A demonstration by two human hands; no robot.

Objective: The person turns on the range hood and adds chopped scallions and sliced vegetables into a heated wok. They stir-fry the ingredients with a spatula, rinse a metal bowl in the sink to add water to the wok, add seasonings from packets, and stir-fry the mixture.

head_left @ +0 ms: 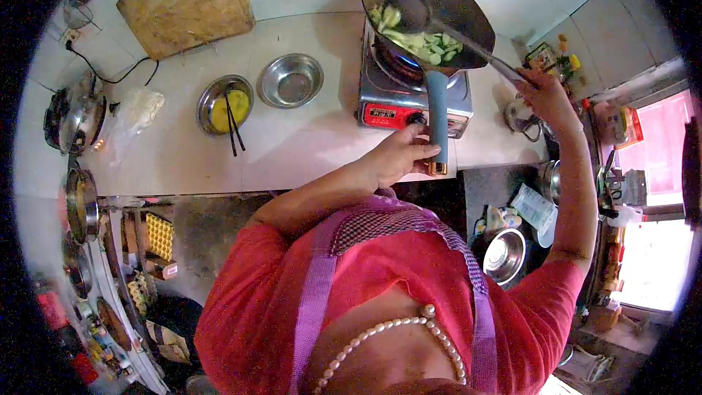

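A wok (479, 23) with sliced green vegetables (431, 45) sits tilted on a portable gas stove (373, 88), where a blue flame shows. My left hand (406, 152) is closed at the lower end of the wok's grey-blue handle (438, 106), near the stove's knob; some of its fingers are hidden. My right hand (541, 91) is wrapped round the upper end of a long spatula (468, 44), whose dark head rests among the vegetables at the left of the wok.
Left of the stove are an empty metal bowl (291, 80) and a bowl of yellow liquid (219, 113) with chopsticks. A wooden board (186, 6) leans on the wall. A plastic bag (139, 117) lies at left. A metal basin (504, 256) stands lower right.
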